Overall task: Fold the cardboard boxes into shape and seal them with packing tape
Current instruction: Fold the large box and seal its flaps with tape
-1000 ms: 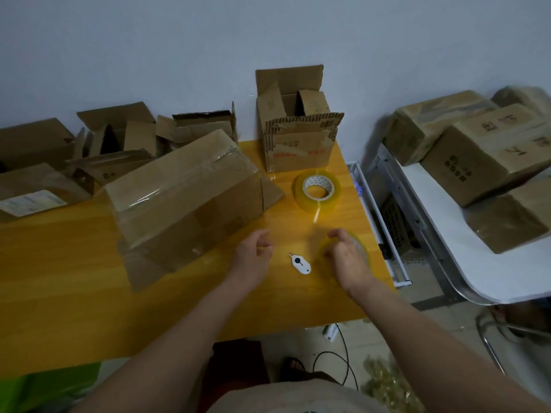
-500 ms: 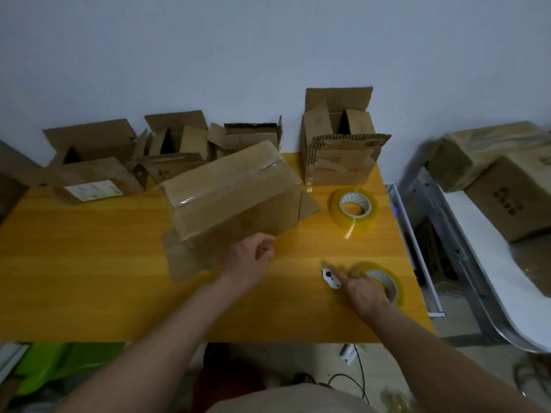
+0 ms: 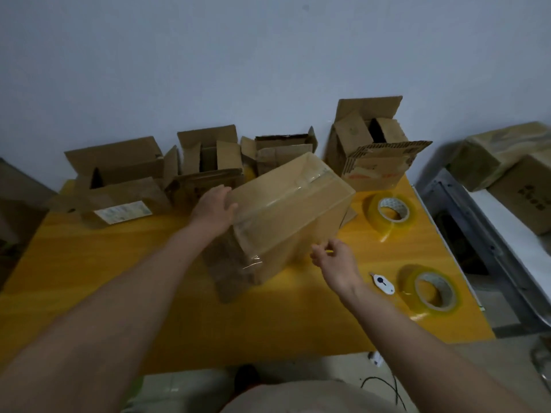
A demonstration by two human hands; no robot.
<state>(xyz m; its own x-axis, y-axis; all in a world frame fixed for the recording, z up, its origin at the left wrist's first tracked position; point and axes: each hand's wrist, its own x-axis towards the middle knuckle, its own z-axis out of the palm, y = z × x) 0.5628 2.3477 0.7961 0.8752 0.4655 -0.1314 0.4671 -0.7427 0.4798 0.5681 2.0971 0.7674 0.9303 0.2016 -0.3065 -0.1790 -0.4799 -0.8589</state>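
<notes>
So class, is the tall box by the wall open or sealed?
Open: the tall box has its top flaps standing up and folded outward, the dark inside showing.

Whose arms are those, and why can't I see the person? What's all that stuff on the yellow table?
A camera sits on the person's head, looking down, so you see only their arms. The left hand rests against the side of a taped cardboard box on the yellow table. The right hand is beside the box, fingers curled, holding nothing I can make out. Nearby lie two rolls of clear packing tape and a small white cutter. Open boxes wait by the wall.
</notes>
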